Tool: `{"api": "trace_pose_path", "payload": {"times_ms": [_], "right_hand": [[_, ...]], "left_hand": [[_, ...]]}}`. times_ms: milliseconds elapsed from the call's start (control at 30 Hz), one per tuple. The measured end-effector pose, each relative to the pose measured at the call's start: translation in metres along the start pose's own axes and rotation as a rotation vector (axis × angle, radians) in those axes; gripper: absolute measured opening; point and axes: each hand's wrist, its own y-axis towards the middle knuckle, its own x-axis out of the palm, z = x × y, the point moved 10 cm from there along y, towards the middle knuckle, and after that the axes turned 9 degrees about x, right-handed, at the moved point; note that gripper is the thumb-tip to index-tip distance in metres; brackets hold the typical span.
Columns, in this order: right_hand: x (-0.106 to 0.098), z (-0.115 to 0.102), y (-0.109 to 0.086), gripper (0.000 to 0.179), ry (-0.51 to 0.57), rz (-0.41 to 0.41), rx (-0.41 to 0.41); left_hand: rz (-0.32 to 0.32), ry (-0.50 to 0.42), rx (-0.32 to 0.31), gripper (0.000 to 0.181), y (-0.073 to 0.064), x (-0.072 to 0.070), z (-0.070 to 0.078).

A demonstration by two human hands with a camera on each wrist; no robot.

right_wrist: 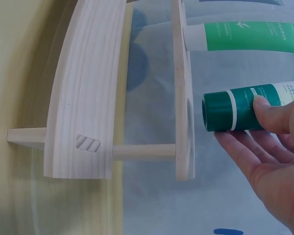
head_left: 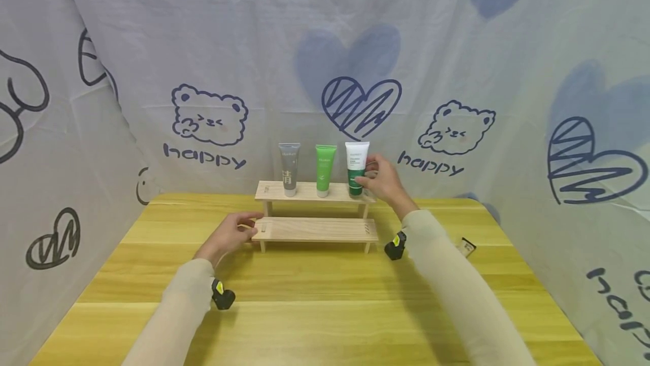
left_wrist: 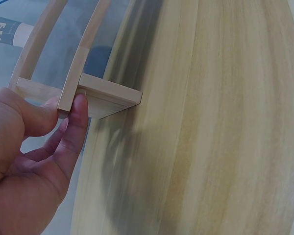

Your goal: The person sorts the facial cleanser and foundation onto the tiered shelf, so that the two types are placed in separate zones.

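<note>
My right hand grips a white and dark green squeeze tube, cap down, at the right end of the upper tier of a two-step wooden shelf. In the right wrist view, a gap shows between the tube's green cap and the upper board. With thumb and fingers, my left hand pinches the left end of the lower board. A bright green tube stands mid-way along the upper tier, and a grey tube stands at its left.
The shelf stands towards the back of a yellow wood-grain table. A small packet lies on the table to the right, beyond my right forearm. Printed cloth hangs behind and along both sides.
</note>
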Motion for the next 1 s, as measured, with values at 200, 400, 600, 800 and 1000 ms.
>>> {"api": "trace_pose_path", "payload": {"times_ms": [200, 400, 600, 800, 1000], "right_hand": [[0.001, 0.004, 0.001, 0.051, 0.013, -0.001, -0.001], [0.001, 0.009, 0.001, 0.048, 0.038, 0.002, 0.011], [0.0, 0.011, 0.0, 0.045, 0.023, 0.02, 0.012], [0.001, 0.013, 0.0, 0.044, 0.011, 0.027, 0.003], [0.003, 0.015, 0.001, 0.046, 0.024, 0.023, 0.003]], "left_hand": [[0.002, -0.012, -0.006, 0.046, 0.001, 0.0, -0.002], [0.004, -0.006, 0.005, 0.046, 0.0, 0.0, -0.001], [-0.005, -0.01, -0.002, 0.046, -0.001, 0.001, -0.002], [-0.005, -0.013, 0.0, 0.046, -0.001, 0.001, -0.001], [0.004, -0.019, -0.008, 0.046, -0.001, 0.0, -0.001]]}}
